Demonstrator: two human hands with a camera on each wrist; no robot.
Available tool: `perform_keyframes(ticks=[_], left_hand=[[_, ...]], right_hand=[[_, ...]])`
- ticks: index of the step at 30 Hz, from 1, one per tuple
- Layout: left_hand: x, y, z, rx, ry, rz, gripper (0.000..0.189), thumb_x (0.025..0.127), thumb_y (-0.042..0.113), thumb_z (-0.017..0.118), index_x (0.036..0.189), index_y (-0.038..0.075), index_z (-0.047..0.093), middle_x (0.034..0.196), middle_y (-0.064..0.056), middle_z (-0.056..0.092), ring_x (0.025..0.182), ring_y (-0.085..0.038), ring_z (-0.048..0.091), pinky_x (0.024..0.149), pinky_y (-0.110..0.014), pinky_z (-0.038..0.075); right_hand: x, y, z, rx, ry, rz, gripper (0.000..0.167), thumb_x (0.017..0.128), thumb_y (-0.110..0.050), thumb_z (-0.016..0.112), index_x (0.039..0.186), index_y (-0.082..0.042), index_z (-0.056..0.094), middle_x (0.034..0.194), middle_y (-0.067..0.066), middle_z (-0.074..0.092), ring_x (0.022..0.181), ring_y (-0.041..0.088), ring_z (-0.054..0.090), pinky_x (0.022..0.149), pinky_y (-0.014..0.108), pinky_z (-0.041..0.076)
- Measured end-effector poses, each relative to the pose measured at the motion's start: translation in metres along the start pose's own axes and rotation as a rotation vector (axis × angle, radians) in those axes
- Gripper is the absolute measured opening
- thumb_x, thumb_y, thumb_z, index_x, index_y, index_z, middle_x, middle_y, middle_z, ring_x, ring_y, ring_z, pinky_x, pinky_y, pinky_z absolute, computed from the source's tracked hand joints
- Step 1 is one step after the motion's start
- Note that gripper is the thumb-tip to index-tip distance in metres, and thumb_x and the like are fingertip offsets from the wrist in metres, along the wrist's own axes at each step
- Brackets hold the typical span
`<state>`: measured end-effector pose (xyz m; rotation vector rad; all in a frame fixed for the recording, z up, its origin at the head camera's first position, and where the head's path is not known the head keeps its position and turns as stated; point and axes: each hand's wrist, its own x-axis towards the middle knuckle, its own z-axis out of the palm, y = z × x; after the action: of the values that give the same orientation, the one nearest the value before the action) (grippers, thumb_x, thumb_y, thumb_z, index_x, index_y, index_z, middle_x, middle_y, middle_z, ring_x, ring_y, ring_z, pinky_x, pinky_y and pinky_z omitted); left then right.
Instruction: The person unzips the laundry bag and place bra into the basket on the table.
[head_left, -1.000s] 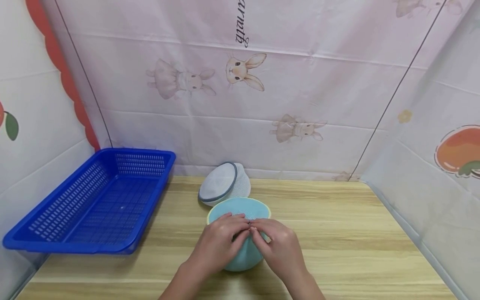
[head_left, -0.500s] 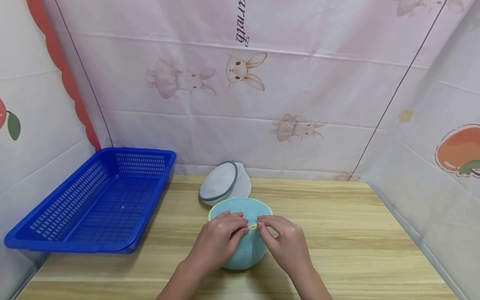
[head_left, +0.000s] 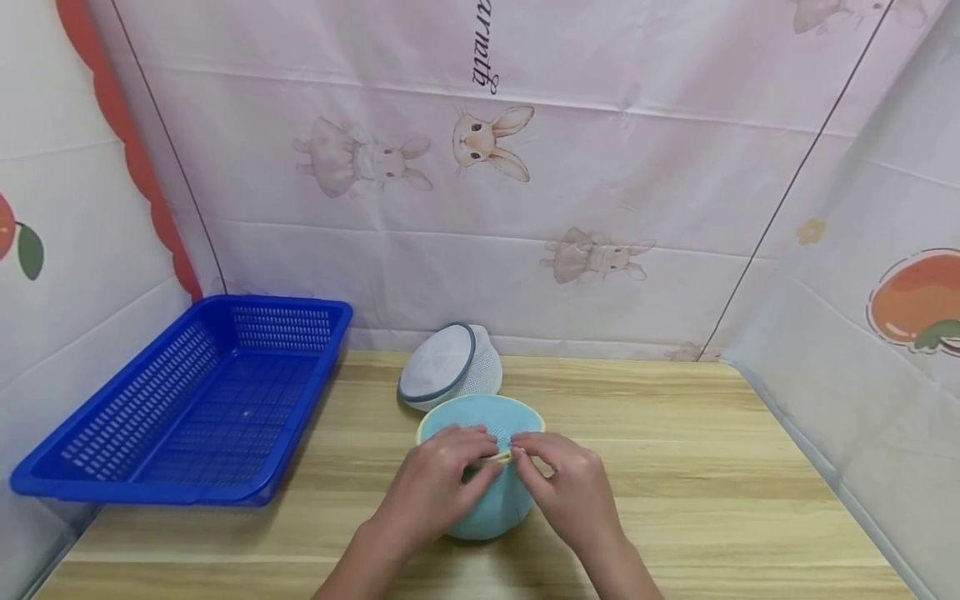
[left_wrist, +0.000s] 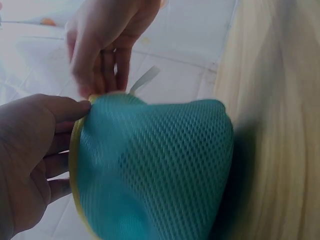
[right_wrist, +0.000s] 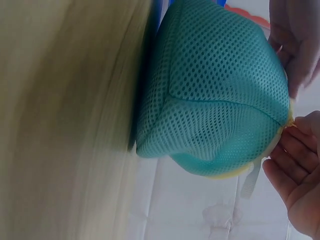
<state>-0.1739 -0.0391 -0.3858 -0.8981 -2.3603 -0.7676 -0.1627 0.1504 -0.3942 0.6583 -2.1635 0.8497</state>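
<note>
Pinching blue mesh bag point(head_left: 492, 510), both hands point(head_left: 441, 481) point(head_left: 572, 486) close together, at yellow rim point(head_left: 502, 457).

The held bag point(left_wrist: 175, 145) is coarse, matt mesh cloth, the basket point(head_left: 142, 493) smooth, slightly glossy plastic; the tabletop point(head_left: 697, 467) seems smooth wood, though wrist-view blur leaves laminate possible.

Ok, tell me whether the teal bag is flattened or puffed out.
Puffed out: the bag bulges, rounded, in both wrist views. Whether anything is inside, I cannot tell.
</note>
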Motion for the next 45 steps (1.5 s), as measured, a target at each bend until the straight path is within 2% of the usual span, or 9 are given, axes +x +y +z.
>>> perform_keyframes(ticks=[4, 7, 14, 18, 21, 26, 32, 38, 45], left_hand=[[-0.001, 0.001, 0.004, 0.016, 0.015, 0.05, 0.013, 0.084, 0.02, 0.078, 0.095, 0.014, 0.078, 0.096, 0.004, 0.076, 0.103, -0.012, 0.07, 0.095, -0.039, 0.055], [-0.001, 0.001, 0.005, 0.021, 0.03, 0.056, 0.011, 0.083, 0.018, 0.079, 0.093, 0.014, 0.078, 0.094, 0.005, 0.076, 0.102, -0.012, 0.07, 0.095, -0.039, 0.055], [-0.001, 0.001, 0.006, 0.012, 0.046, 0.072, 0.008, 0.081, 0.016, 0.081, 0.089, 0.014, 0.078, 0.09, 0.007, 0.076, 0.1, -0.012, 0.071, 0.092, -0.041, 0.056], [-0.001, 0.001, 0.006, 0.01, 0.039, 0.065, 0.008, 0.081, 0.015, 0.081, 0.089, 0.015, 0.078, 0.089, 0.007, 0.076, 0.1, -0.012, 0.071, 0.092, -0.041, 0.056], [-0.001, 0.003, 0.005, -0.012, -0.004, 0.015, 0.004, 0.085, 0.017, 0.077, 0.089, 0.017, 0.077, 0.089, 0.009, 0.075, 0.101, -0.012, 0.07, 0.092, -0.038, 0.057], [-0.002, 0.002, 0.0, -0.058, -0.117, -0.116, 0.006, 0.09, 0.018, 0.071, 0.094, 0.018, 0.076, 0.098, 0.009, 0.073, 0.1, -0.007, 0.068, 0.088, -0.03, 0.057], [-0.004, -0.001, -0.005, -0.044, -0.203, -0.207, 0.016, 0.088, 0.015, 0.068, 0.102, 0.014, 0.075, 0.109, 0.005, 0.073, 0.105, -0.009, 0.067, 0.087, -0.034, 0.058], [-0.004, -0.005, -0.008, 0.0, -0.261, -0.251, 0.021, 0.08, 0.013, 0.068, 0.099, 0.016, 0.076, 0.107, 0.007, 0.073, 0.101, -0.011, 0.068, 0.082, -0.036, 0.058], [-0.003, -0.006, -0.012, -0.011, -0.381, -0.241, 0.012, 0.078, 0.018, 0.073, 0.09, 0.019, 0.077, 0.119, 0.001, 0.07, 0.113, -0.02, 0.065, 0.089, -0.047, 0.056]], right_hand=[[0.0, -0.005, 0.003, 0.02, -0.022, -0.048, 0.008, 0.082, -0.006, 0.076, 0.089, -0.01, 0.077, 0.092, -0.003, 0.076, 0.089, 0.012, 0.073, 0.082, 0.021, 0.057], [0.0, -0.006, 0.004, 0.014, -0.004, -0.072, 0.01, 0.079, -0.004, 0.077, 0.088, -0.009, 0.078, 0.091, -0.003, 0.076, 0.087, 0.012, 0.073, 0.08, 0.022, 0.057], [-0.001, -0.003, 0.002, 0.03, -0.026, -0.018, 0.006, 0.084, -0.007, 0.073, 0.084, -0.01, 0.077, 0.09, -0.002, 0.076, 0.088, 0.011, 0.073, 0.08, 0.021, 0.058], [-0.001, -0.001, 0.001, 0.033, -0.024, -0.02, 0.006, 0.084, -0.007, 0.072, 0.084, -0.011, 0.077, 0.09, -0.002, 0.076, 0.087, 0.011, 0.073, 0.078, 0.021, 0.058], [-0.001, 0.002, -0.001, 0.008, -0.019, -0.012, 0.008, 0.082, -0.003, 0.074, 0.085, -0.01, 0.077, 0.089, -0.002, 0.076, 0.085, 0.011, 0.073, 0.076, 0.023, 0.059], [-0.002, 0.01, -0.008, -0.053, -0.043, 0.093, 0.009, 0.08, -0.003, 0.076, 0.088, -0.008, 0.077, 0.09, -0.001, 0.076, 0.086, 0.013, 0.073, 0.075, 0.03, 0.06], [0.0, 0.017, -0.015, -0.07, -0.108, 0.19, 0.009, 0.081, -0.003, 0.076, 0.09, -0.006, 0.078, 0.089, 0.0, 0.077, 0.086, 0.015, 0.074, 0.076, 0.034, 0.061], [-0.001, 0.019, -0.017, -0.087, -0.185, 0.297, 0.01, 0.082, -0.005, 0.075, 0.09, -0.008, 0.078, 0.089, -0.002, 0.076, 0.088, 0.015, 0.073, 0.079, 0.036, 0.06], [-0.001, 0.02, -0.017, -0.085, -0.245, 0.365, 0.013, 0.082, -0.006, 0.074, 0.094, -0.01, 0.078, 0.093, -0.003, 0.076, 0.093, 0.016, 0.072, 0.083, 0.037, 0.059]])
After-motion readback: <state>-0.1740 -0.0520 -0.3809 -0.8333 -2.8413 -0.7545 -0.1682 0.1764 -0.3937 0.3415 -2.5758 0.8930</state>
